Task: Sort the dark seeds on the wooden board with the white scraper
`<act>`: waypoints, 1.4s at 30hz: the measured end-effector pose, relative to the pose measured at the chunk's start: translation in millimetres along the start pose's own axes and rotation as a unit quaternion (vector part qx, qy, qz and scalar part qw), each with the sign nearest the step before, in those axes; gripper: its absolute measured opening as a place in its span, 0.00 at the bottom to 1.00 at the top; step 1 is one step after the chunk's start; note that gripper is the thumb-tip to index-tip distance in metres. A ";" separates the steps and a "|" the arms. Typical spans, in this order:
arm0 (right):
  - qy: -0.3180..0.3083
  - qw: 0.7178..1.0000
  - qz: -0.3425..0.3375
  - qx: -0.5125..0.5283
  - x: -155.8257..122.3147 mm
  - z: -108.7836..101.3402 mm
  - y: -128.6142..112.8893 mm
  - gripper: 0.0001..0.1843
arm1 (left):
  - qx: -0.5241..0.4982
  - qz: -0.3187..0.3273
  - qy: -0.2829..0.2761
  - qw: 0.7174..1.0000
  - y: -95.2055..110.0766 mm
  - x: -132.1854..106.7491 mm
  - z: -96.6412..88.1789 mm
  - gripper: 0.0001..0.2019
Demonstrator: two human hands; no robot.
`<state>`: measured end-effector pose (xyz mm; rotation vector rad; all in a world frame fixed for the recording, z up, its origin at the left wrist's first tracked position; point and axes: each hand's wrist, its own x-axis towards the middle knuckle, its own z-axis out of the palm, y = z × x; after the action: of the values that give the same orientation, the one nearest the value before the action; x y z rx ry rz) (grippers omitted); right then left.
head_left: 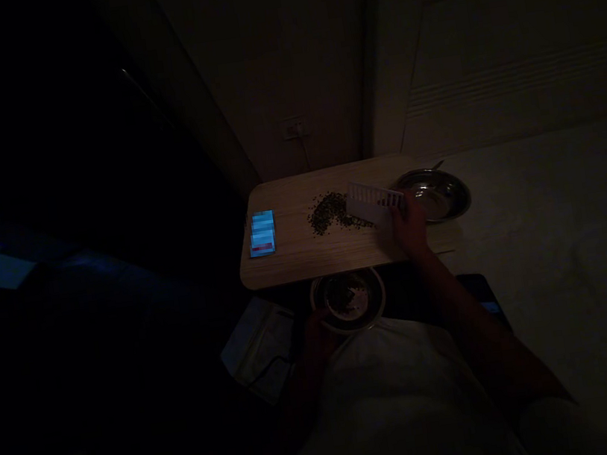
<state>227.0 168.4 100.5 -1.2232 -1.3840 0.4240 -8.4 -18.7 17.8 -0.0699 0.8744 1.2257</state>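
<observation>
The scene is very dark. My right hand [408,228] is closed on a flat white ridged card [374,202], held at the right edge of a pile of small dark grains [332,212] on a small wooden table [296,258]. My left hand [318,334] grips the rim of a round bowl [349,299] that holds some dark grains, just below the table's near edge over my lap.
A lit phone [262,232] lies on the table's left part. A metal bowl [435,192] sits at the table's right end, next to a pale bed surface [553,237]. A wall socket [294,129] is behind the table. Papers [258,347] lie on the floor to the left.
</observation>
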 end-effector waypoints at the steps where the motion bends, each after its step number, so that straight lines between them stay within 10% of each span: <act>1: -0.003 1.000 -0.001 0.000 -0.2 0.1 -0.1 0.17 | 0.003 -0.003 0.002 1.000 0.2 0.1 -0.4 0.19; 12: -0.030 0.999 0.011 0.026 -5.6 2.1 2.9 0.19 | 0.010 0.089 0.073 0.993 -6.5 -4.5 -28.2 0.21; 42: -0.035 0.999 0.008 0.038 -9.4 -1.2 17.9 0.19 | -0.013 -0.023 0.061 0.998 -2.1 5.1 -3.8 0.17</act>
<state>233.2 167.0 81.2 -1.1673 -1.4051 0.5299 -8.3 -17.4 11.3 -0.1861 0.9581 1.1980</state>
